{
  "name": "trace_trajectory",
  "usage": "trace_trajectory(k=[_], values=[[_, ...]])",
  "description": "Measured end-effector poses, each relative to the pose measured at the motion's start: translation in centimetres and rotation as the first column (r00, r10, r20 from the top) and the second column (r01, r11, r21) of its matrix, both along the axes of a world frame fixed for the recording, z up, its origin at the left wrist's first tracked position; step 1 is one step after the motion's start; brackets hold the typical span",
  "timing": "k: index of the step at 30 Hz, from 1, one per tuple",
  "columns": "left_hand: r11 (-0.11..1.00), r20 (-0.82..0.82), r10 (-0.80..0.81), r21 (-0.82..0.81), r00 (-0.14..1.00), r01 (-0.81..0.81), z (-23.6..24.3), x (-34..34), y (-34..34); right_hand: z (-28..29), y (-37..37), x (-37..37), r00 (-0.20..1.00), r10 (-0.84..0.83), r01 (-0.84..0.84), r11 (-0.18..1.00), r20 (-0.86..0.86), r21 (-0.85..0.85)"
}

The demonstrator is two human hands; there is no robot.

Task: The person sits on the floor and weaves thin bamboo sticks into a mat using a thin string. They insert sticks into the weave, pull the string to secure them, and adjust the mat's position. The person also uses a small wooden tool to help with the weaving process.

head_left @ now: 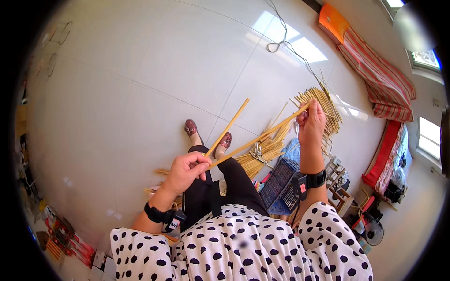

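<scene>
At frame centre, the left hand [186,171] pinched two long pale bamboo strips [253,140], the right hand [310,122] gripped one's far end, seemingly mid-weave; crossing them likely needed steady tension.

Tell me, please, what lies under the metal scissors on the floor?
The scissors rest on a heap of pale yellow stalks spread over the white tiled floor. A long stalk held between both hands crosses above them. What lies beneath the heap is covered.
</scene>
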State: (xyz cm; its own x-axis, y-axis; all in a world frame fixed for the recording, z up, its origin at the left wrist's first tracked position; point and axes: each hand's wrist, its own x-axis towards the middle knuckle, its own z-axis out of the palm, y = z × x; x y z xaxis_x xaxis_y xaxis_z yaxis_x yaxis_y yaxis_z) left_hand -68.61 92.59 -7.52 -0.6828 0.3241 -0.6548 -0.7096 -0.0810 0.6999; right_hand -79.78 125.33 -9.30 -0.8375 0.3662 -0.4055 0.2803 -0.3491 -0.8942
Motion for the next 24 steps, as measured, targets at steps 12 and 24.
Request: trace_trajectory(k=[12,24], values=[[0.718,-0.473,0.469,-0.287,0.746,-0.634,4.9,14.7,-20.6,9.6,-35.5,0.2,0.694,0.710,-0.720,0.689,-0.120,-0.084],[0.210,-0.653,0.702,-0.195,0.286,-0.958,5.2,26.0,-40.0,17.2,-66.9,8.2,0.142,0.868,-0.989,0.142,-0.475,-0.035]])
